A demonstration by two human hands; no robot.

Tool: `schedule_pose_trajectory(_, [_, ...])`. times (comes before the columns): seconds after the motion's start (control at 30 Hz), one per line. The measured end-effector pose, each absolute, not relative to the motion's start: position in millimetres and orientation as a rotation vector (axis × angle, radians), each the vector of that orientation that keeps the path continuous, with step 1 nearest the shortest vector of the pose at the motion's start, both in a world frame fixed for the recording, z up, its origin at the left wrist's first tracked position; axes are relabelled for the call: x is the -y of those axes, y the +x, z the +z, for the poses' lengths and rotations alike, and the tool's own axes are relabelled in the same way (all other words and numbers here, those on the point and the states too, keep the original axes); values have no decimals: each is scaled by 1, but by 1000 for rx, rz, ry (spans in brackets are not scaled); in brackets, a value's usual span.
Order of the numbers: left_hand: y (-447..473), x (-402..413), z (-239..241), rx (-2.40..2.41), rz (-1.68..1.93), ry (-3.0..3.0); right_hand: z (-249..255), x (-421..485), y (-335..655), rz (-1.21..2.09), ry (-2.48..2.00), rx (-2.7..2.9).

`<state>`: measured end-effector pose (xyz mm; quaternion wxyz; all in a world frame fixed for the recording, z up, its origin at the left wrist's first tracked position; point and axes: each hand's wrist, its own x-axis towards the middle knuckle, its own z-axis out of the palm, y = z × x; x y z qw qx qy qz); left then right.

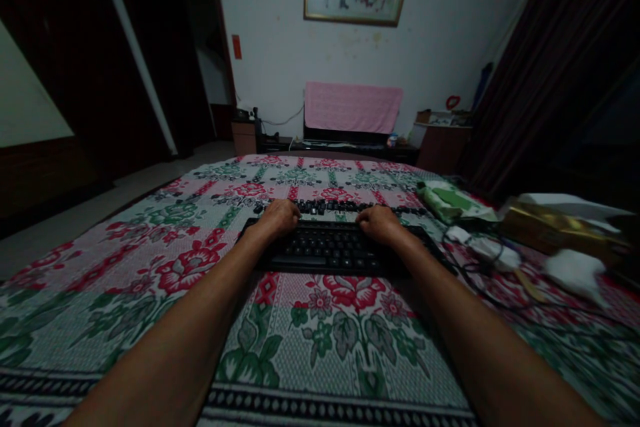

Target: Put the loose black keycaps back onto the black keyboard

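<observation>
A black keyboard (pixel 320 255) lies flat on the flowered cloth in front of me. Behind its far edge, several loose black keycaps (pixel 327 207) are spread in a long row. My left hand (pixel 280 216) is over the keyboard's far left part, close to the keycaps, its fingers curled together. Over the far right part is my right hand (pixel 379 223), thumb and fingers drawn together and pointing left. Both hands are closed; whatever lies between the fingertips is too small or hidden to make out.
The patterned tablecloth (pixel 165 320) covers the table. To the right are a green tissue pack (pixel 453 202), a gold box (pixel 555 227), crumpled white tissue (pixel 575 272) and black cables (pixel 480 288). A pink cloth (pixel 353 107) hangs by the far wall.
</observation>
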<state>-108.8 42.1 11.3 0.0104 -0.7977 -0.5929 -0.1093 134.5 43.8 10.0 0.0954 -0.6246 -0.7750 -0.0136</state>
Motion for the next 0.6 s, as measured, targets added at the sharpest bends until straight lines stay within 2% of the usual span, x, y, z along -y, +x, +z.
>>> schedule_pose_trajectory(0.3, [-120,-45,10,2037,-337,-2390,7,-59,92,-127,-1510,2377])
schedule_pose_trajectory(0.6, [-117,-42,11,2063,-280,-2398,-8,-92,63,-113,-1589,2310])
